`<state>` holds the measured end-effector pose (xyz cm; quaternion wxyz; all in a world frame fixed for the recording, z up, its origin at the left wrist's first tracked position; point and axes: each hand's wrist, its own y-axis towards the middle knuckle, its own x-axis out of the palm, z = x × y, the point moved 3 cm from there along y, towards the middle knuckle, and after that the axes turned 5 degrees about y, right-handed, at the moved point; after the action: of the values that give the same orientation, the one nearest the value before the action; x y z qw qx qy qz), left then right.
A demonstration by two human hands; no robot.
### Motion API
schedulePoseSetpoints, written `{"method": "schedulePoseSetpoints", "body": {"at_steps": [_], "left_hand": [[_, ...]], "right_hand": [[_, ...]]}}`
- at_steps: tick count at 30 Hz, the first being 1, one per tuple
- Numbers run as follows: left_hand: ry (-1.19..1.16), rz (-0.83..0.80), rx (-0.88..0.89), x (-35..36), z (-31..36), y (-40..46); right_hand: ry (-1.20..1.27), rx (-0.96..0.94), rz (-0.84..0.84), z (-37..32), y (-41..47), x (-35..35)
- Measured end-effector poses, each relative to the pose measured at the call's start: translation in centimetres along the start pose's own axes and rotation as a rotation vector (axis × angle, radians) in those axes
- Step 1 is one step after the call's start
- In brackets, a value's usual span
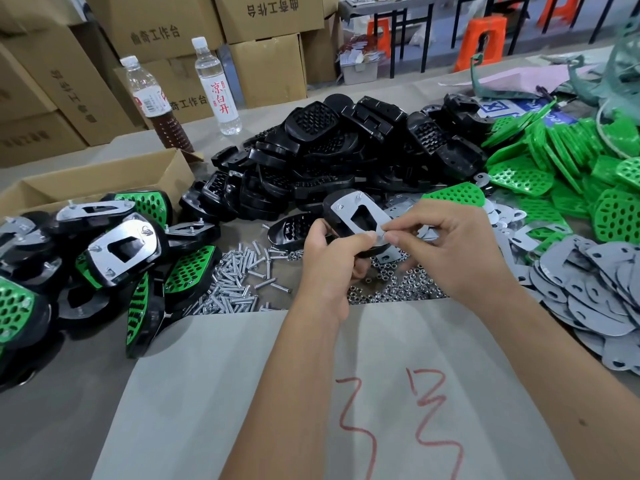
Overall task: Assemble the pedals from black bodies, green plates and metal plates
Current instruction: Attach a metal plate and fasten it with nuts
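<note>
Pedal (349,216), a glossy black body under a flat metal plate with a tapered cutout and two screws standing up at its far end, is gripped from below by the left hand (332,252). The right hand (446,244) pinches something small at the plate's near corner. Loose nuts (391,289) lie beneath both hands, silver screws (239,275) left of them.

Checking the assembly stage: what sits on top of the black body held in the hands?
A metal plate lies on the black body, with two screw ends poking through its far end. The right hand pinches its near end, hiding what is there; left hand grips the body.
</note>
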<state>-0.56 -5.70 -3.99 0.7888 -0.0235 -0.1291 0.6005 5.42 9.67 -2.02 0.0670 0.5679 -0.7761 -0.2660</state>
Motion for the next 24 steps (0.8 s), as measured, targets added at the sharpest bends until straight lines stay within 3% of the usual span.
{"method": "schedulePoseSetpoints", "body": {"at_steps": [6,18,24], "left_hand": [[-0.02,-0.015,-0.051,0.0,0.0,0.1],[0.073,-0.002,0.014,0.0,0.0,0.0],[0.079,-0.012,0.018,-0.1,0.0,0.0]], "right_hand": [[-0.054,-0.09,-0.053,-0.1,0.3,0.1],[-0.327,-0.248,-0.132,-1.0,0.3,0.1],[-0.267,-0.203,-0.141,-1.0,0.2,0.0]]}}
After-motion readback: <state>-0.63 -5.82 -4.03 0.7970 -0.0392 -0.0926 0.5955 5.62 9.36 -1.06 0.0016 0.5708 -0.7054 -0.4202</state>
